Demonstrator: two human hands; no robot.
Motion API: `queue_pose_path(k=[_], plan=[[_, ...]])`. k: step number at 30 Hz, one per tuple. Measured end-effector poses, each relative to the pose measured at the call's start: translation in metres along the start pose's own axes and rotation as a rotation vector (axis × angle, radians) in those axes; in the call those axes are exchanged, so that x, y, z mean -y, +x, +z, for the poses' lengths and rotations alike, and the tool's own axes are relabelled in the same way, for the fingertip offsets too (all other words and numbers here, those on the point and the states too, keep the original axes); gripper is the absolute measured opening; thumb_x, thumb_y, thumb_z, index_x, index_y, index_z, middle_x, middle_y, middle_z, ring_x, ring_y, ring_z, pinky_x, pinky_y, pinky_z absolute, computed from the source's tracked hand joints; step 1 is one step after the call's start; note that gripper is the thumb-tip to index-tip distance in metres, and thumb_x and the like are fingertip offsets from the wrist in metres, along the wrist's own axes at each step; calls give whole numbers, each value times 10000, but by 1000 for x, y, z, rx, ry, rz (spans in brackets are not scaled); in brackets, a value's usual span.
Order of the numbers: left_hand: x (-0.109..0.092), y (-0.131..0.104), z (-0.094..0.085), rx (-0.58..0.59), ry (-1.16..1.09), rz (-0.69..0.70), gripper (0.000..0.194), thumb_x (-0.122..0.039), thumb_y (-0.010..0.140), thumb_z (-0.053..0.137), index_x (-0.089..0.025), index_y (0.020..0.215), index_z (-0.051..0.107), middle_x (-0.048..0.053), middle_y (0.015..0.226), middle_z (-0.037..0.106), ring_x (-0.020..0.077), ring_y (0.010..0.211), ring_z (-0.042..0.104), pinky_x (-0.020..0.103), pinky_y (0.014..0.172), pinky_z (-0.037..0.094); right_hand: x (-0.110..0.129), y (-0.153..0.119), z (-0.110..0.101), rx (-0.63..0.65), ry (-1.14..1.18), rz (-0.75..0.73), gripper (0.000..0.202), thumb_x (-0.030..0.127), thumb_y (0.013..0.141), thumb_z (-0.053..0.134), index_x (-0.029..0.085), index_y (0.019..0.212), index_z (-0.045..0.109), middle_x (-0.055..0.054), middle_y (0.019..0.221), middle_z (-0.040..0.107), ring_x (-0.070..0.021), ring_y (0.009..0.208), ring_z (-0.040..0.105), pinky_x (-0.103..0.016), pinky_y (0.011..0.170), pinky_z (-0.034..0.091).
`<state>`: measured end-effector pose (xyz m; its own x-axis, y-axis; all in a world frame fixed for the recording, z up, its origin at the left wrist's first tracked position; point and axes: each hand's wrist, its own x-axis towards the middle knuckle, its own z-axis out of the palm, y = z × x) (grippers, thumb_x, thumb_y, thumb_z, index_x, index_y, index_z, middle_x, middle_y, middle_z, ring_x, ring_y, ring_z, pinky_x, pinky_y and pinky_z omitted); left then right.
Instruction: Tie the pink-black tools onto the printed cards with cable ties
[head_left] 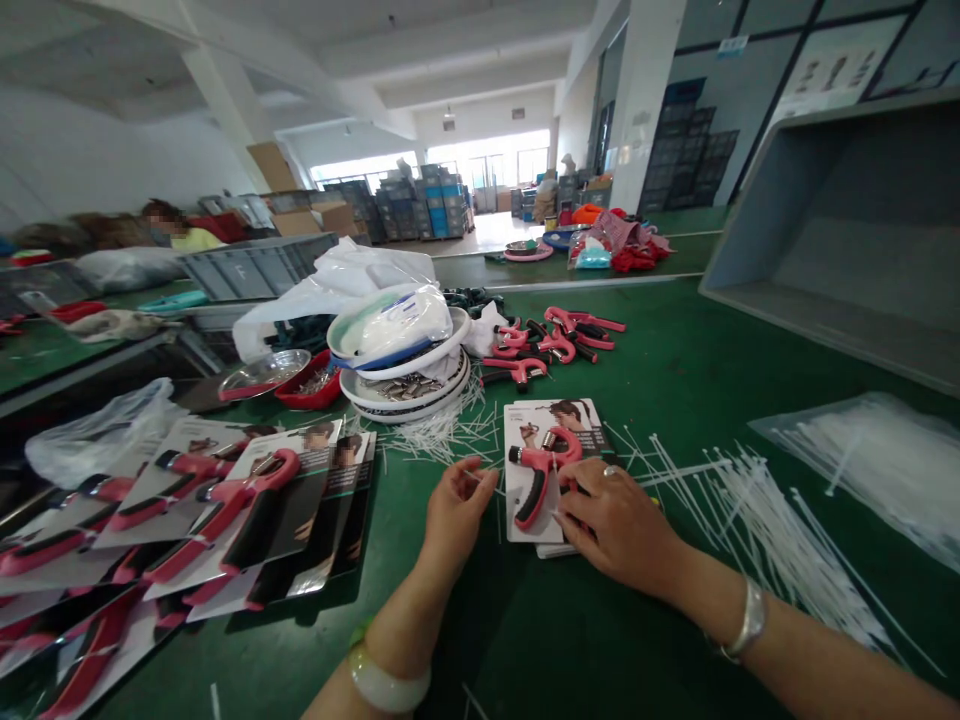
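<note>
A pink and black hand grip strengthener (531,497) lies on a printed backing card (517,420), with the edge of another card under it. My right hand (619,515) closes its curled fingers on the strengthener's right side, partly hiding it and the card. A thin white strip crosses the strengthener near my fingertips. Just left of the card, my left hand (459,508) is raised with thumb and fingers pinched together. Something thin and whitish shows at its fingertips, too small to name. White cable ties (757,520) are spread to the right of my right hand.
Carded strengtheners (259,490) are piled at left. Loose strengtheners (559,340) lie beyond the card, beside stacked white trays (405,400) of metal parts. A red dish (311,385) sits left of them. At right are a bag of ties (877,460) and a grey bin (840,230). A person (184,230) is far left.
</note>
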<state>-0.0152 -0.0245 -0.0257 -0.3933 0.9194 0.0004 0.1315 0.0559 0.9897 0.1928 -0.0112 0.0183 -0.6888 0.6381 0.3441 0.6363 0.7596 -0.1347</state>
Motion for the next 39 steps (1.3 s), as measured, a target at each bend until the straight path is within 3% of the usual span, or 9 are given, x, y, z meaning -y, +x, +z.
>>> queue_pose_path(k=[2,5,11,17,24,39], plan=[[7,-1,7,88,-135,-41,379,-398,700,686,-120,945,610,30,725,660,139,655,634,262,641,522,5,3,5,-60,-28,-55,159,200,844,499,180,821,655,-91,965,628,-245,911,553,-411,776,426],[8,-5,18,145,-191,49,257,-316,692,699,-135,869,651,29,754,694,142,689,651,251,672,527,8,7,14,-179,8,-55,182,212,884,462,174,891,639,-88,943,644,-217,884,572,-371,789,436],[2,-10,19,165,208,442,128,-183,770,636,-202,883,694,16,820,720,144,735,657,254,709,529,7,13,24,-247,226,152,164,264,901,468,200,834,602,-55,842,644,-199,840,581,-323,742,455],[-2,-11,15,228,446,691,195,-145,834,551,-225,931,701,32,856,727,137,769,662,226,700,518,10,12,23,-255,247,162,164,255,906,454,203,860,603,-55,834,642,-201,824,570,-334,736,447],[-5,-12,14,229,544,705,206,-135,833,541,-226,921,702,31,844,719,135,747,655,216,677,508,10,10,21,-279,303,162,163,239,908,448,200,839,590,-54,825,636,-195,811,566,-333,737,447],[-1,-11,15,236,493,682,197,-174,851,533,-240,920,704,24,826,709,129,730,642,210,666,493,6,10,21,-217,295,140,162,238,902,456,199,835,599,-53,811,636,-197,790,566,-327,714,447]])
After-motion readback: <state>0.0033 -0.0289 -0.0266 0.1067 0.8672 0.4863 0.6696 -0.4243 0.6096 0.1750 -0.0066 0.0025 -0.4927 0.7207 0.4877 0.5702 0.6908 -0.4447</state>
